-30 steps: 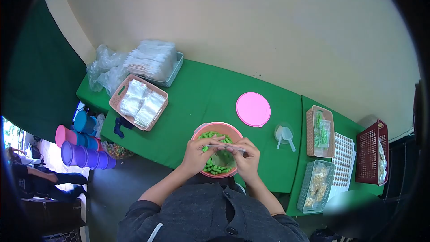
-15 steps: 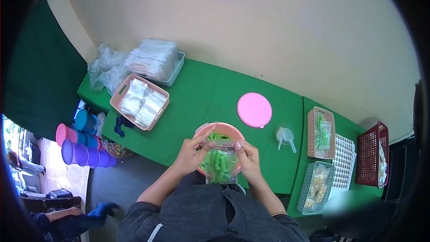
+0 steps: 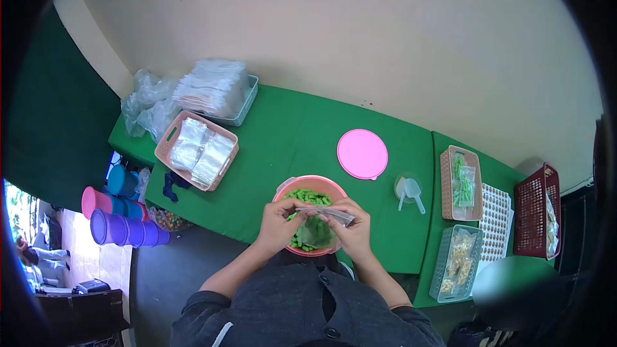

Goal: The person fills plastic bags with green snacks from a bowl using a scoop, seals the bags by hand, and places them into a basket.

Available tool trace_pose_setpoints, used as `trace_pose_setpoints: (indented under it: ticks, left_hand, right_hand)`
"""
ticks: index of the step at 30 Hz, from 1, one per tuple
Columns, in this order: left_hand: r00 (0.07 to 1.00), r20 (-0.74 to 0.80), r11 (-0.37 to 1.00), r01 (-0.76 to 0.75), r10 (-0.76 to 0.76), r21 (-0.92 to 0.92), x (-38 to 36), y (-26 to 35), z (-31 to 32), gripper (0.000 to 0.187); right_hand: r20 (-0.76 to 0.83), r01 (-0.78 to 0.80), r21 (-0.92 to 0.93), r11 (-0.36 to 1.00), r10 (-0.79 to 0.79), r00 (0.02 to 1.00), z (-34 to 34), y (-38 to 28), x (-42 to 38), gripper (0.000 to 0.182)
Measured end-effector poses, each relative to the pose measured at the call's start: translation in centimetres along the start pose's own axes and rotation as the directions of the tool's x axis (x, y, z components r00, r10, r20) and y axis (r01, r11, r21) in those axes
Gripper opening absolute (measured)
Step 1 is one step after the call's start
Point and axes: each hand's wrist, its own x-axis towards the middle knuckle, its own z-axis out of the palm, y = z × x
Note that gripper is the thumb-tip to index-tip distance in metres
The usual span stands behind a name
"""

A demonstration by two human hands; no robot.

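Both my hands are closed on the upper edge of a clear plastic bag [image 3: 313, 236] with green pieces showing in or through it. My left hand [image 3: 280, 222] pinches the bag's left side, and my right hand [image 3: 352, 226] grips the right side, where a flap of plastic sticks out. Just beneath the bag is a round pink tub [image 3: 281, 191] of short green snack sticks [image 3: 308, 198]. The bag and hands cover part of the tub. How much the bag holds is hard to make out.
A pink lid [image 3: 362, 154] and a cup with a white scoop [image 3: 412, 191] lie beyond the tub. Left stand baskets of plastic bags [image 3: 212, 157]; right, baskets of filled bags [image 3: 461, 183], a sticker sheet [image 3: 493, 218] and a maroon basket [image 3: 535, 218]. Colored tubs [image 3: 128, 228] stand lower left.
The bag, which hung upright facing me with green sticks showing, is now tilted and bunched at its top. My hands have closed in on its edge. A person at lower left has left view.
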Motion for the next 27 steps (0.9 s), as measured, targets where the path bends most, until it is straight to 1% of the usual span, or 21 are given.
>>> trace_pose_setpoints:
  ticks: [1,3,4,6,10,13,15,16,18,20,21,22,23,24,25,26,27]
  left_hand:
    - [1.0,0.005,1.0,0.001,-0.001,0.002,0.0,0.0,0.0,0.008]
    - [0.999,0.001,0.996,-0.049,0.049,0.071,0.0,0.1,0.1,0.008]
    - [0.999,0.005,0.996,-0.049,0.048,0.073,0.0,0.0,0.2,0.008]
    - [0.997,0.007,0.997,-0.072,0.072,0.014,0.0,-0.3,0.4,0.008]
    - [1.0,-0.003,0.999,-0.012,0.012,0.05,-0.2,-0.4,0.5,0.008]
    - [0.998,0.031,0.997,-0.057,0.055,0.06,-0.2,-0.4,0.6,0.008]
    - [0.99,0.009,0.983,-0.142,0.142,0.112,-0.1,-0.6,0.8,0.01]
    - [0.988,0.047,0.984,-0.149,0.145,0.098,-0.1,-0.7,1.0,0.01]
    - [0.981,-0.004,0.97,-0.192,0.195,0.146,-0.4,-0.8,1.1,0.01]
    - [0.996,-0.009,0.958,-0.078,0.083,0.277,-0.5,-1.1,0.1,0.013]
    - [0.995,0.04,0.959,-0.097,0.089,0.266,-0.5,-1.0,0.0,0.013]
    - [0.999,0.047,0.961,-0.027,0.014,0.274,-0.6,-0.8,-0.2,0.016]
    - [0.997,0.045,0.958,0.045,-0.061,0.285,-0.4,-0.6,-0.5,0.018]
    - [0.996,0.073,0.959,0.029,-0.052,0.282,-0.1,-0.6,-0.6,0.018]
    - [0.986,0.16,0.94,-0.012,-0.045,0.342,0.3,-0.6,-0.8,0.02]
    - [0.97,0.24,0.915,-0.064,-0.036,0.397,0.9,-0.6,-0.9,0.021]
    - [0.982,0.184,0.959,-0.093,0.044,0.266,1.5,-0.4,-1.0,0.027]
  right_hand:
    - [-0.005,0.0,0.001,1.0,0.0,1.0,0.0,0.1,0.0,0.012]
    - [0.011,0.027,-0.024,0.999,-0.027,1.0,0.0,0.2,0.0,0.015]
    - [0.007,0.028,-0.023,0.999,-0.027,1.0,0.0,0.2,-0.1,0.015]
    - [0.012,0.01,0.001,1.0,-0.01,1.0,0.1,0.3,-0.1,0.014]
    - [-0.037,-0.003,0.063,0.998,0.006,0.999,0.5,1.1,-0.7,0.014]
    - [-0.085,0.021,0.087,0.996,-0.014,0.996,0.5,1.8,-1.0,0.014]
    - [-0.084,0.048,0.052,0.998,-0.043,0.996,0.3,1.8,-1.0,0.012]
    - [-0.12,0.057,0.033,0.998,-0.053,0.991,0.1,1.7,-1.0,0.012]
    - [-0.075,0.026,-0.007,1.0,-0.026,0.997,-0.1,1.7,-1.4,0.011]
    - [0.002,-0.035,-0.003,0.999,0.035,0.999,-0.9,2.6,-2.0,0.016]
    - [0.09,-0.048,0.034,0.998,0.045,0.995,-1.4,3.3,-2.7,0.022]
    - [0.052,-0.033,0.022,0.999,0.032,0.998,-1.8,3.6,-3.2,0.022]
    - [0.063,0.001,-0.034,0.999,0.001,0.998,-2.2,3.9,-3.6,0.024]
    - [0.081,0.033,-0.089,0.996,-0.026,0.996,-2.5,4.1,-3.9,0.027]
    - [0.069,0.059,-0.159,0.986,-0.048,0.996,-3.2,4.3,-4.2,0.029]
    - [0.055,0.072,-0.17,0.983,-0.064,0.996,-4.6,4.2,-4.1,0.029]
    - [-0.096,-0.175,-0.062,0.983,0.169,0.981,-6.3,3.8,-4.4,0.028]
